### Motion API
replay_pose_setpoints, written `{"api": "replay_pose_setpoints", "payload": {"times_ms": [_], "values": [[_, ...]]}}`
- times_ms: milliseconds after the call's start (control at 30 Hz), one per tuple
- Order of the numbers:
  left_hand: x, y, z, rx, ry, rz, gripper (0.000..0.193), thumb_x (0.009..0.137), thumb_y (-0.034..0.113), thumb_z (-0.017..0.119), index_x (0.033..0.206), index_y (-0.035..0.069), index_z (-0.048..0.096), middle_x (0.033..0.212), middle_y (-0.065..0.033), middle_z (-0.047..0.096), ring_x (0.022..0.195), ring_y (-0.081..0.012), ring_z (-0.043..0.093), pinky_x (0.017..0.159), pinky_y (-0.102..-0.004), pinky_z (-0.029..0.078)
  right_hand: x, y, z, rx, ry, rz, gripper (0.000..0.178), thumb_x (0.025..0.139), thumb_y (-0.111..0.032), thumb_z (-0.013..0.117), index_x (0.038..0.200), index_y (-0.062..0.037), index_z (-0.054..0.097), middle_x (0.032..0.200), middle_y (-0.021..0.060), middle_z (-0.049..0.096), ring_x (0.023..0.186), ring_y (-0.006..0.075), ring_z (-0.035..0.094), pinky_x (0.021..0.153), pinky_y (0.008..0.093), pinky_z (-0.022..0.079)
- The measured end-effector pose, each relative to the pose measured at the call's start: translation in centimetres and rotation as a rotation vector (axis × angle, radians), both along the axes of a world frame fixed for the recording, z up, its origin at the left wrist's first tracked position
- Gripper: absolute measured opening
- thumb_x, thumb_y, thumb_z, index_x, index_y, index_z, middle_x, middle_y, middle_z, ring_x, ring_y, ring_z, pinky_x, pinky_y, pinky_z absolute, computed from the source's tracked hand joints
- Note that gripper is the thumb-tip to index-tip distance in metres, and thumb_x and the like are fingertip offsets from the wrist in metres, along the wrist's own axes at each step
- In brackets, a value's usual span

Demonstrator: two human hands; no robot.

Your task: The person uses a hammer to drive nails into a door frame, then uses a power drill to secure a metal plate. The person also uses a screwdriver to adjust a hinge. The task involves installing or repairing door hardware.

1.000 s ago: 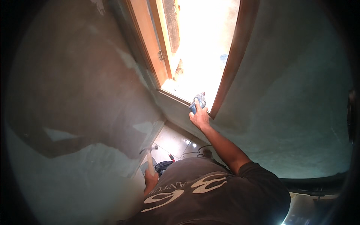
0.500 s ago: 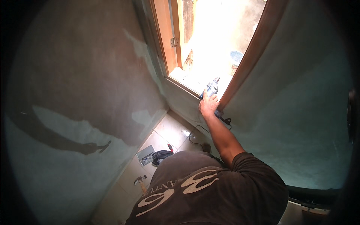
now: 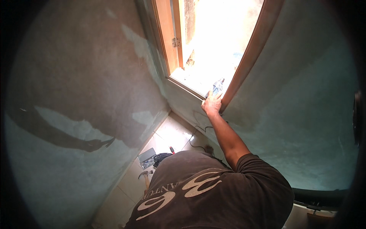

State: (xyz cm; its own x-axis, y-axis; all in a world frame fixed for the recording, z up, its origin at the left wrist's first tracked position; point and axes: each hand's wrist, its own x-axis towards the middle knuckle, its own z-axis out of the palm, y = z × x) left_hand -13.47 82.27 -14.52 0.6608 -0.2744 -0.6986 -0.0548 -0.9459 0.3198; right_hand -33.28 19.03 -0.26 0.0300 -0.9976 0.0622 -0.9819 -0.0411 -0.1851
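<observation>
My right arm reaches out to the wooden-framed opening [image 3: 244, 70]. My right hand [image 3: 212, 104] is closed round the rear of a blue-grey power drill [image 3: 217, 87], which lies at the sill with its chuck pointing outward; glare washes out part of it. My left hand is out of sight behind my dark shirt. At the shirt's left edge shows a claw hammer [image 3: 145, 174], its wooden handle [image 3: 147, 184] running down behind the cloth; what holds it, if anything, is hidden.
On the tiled floor [image 3: 169, 130] lie an open grey case [image 3: 147, 158], a black bag [image 3: 160, 157], a red-handled tool [image 3: 172, 150] and a dark cord [image 3: 192, 141]. Plastered walls meet in the corner. A hinged wooden panel [image 3: 177, 30] stands at the opening's left.
My right hand and the drill have shifted slightly, and the drill's handle no longer shows beside the hand. The hammer has moved up a little from the shirt's edge.
</observation>
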Motion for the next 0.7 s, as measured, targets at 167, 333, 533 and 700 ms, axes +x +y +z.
{"api": "replay_pose_setpoints", "payload": {"times_ms": [167, 333, 533, 700], "values": [[0.1, -0.1, -0.1, 0.005, 0.017, -0.021, 0.045, 0.083, 0.021, 0.075, 0.118, -0.002, 0.055, 0.104, -0.0301, 0.071, 0.100, -0.0493, 0.071, 0.087, -0.0544, 0.055, -0.5, 0.0, -0.7, -0.069, 0.040, 0.033, 0.095, 0.087, -0.036, 0.075, 0.167, -0.0137, 0.029, 0.159, 0.0467, 0.025, 0.147, 0.0581, 0.036, 0.117, 0.0526, 0.044], [0.2, 0.0, 0.3, 0.022, 0.027, -0.031, 0.046, 0.083, 0.021, 0.075, 0.118, -0.002, 0.055, 0.104, -0.0298, 0.071, 0.100, -0.0489, 0.071, 0.087, -0.0544, 0.055, -0.4, 0.4, 0.0, -0.064, 0.101, 0.077, 0.095, 0.088, -0.036, 0.074, 0.167, -0.0078, 0.029, 0.160, 0.0468, 0.022, 0.150, 0.0584, 0.030, 0.126, 0.0520, 0.031], [0.5, 0.1, 0.4, 0.036, 0.039, -0.040, 0.046, 0.083, 0.021, 0.075, 0.118, -0.002, 0.056, 0.104, -0.0295, 0.071, 0.100, -0.0485, 0.072, 0.087, -0.0544, 0.055, -0.5, 1.0, 1.3, -0.101, 0.035, 0.088, 0.100, 0.088, -0.042, 0.077, 0.168, -0.0075, 0.027, 0.162, 0.0451, 0.022, 0.151, 0.0572, 0.028, 0.127, 0.0522, 0.030], [1.1, -0.4, 0.1, 0.035, 0.051, -0.061, 0.046, 0.083, 0.021, 0.075, 0.118, -0.001, 0.056, 0.104, -0.0293, 0.072, 0.100, -0.0482, 0.072, 0.087, -0.0544, 0.055, -0.8, 2.0, 2.2, -0.146, -0.018, 0.074, 0.102, 0.087, -0.046, 0.080, 0.167, -0.0070, 0.029, 0.163, 0.0407, 0.024, 0.149, 0.0557, 0.031, 0.123, 0.0516, 0.037]]}}
